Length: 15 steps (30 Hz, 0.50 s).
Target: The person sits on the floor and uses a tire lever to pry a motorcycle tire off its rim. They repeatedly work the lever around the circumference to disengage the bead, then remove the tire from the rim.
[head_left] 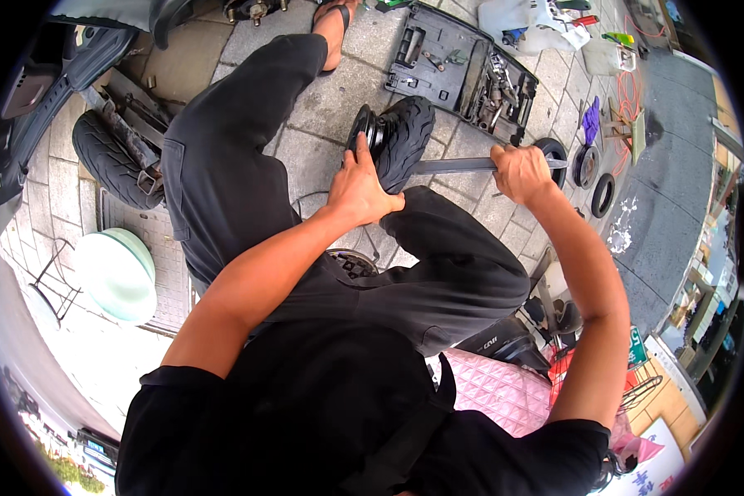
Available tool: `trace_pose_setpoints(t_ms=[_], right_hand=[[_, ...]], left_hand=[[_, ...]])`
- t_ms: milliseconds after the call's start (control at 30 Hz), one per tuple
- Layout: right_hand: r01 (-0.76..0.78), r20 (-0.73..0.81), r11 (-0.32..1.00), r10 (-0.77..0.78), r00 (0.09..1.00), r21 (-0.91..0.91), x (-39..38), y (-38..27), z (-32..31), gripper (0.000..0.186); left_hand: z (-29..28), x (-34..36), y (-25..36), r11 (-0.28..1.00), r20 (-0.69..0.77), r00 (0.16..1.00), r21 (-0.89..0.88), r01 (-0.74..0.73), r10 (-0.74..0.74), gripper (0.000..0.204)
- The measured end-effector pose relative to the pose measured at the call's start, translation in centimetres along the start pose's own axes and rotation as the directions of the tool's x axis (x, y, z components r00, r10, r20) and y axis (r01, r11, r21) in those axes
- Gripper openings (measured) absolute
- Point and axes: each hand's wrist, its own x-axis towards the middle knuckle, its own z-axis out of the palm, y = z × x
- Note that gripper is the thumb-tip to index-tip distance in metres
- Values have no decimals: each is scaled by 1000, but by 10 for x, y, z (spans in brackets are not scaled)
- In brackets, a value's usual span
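Between my legs a small wheel with a black treaded tyre (407,140) stands tilted on the paving, its dark hub (370,132) facing left. My left hand (360,187) grips the wheel's near side, one finger stretched over the hub and the thumb by the tread. In my right fist (522,175) is a long flat grey tyre lever (455,166), lying nearly level. The lever's left end meets the tyre's right side; whether it sits under the tyre's edge is hidden. Its other end sticks out past my fist.
An open black toolbox (438,58) with metal tools lies beyond the wheel. Loose rubber rings (603,195), a purple glove (591,121) and an orange cord (628,91) are at the right. Another tyred wheel (112,157) and a pale green basin (116,274) are at the left.
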Motion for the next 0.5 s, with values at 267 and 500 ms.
trace_pose_setpoints(t_ms=[267,500], right_hand=[[-127,242,879,13,970,459,33,-19,127,24],[-186,247,808,51,968,560,26,-74,150,31]], left_hand=[[-11,11,-19,998,-71,995,-24,-65,63,139],[-4,14,-9,997,-114,991,-17,-78,76,137]])
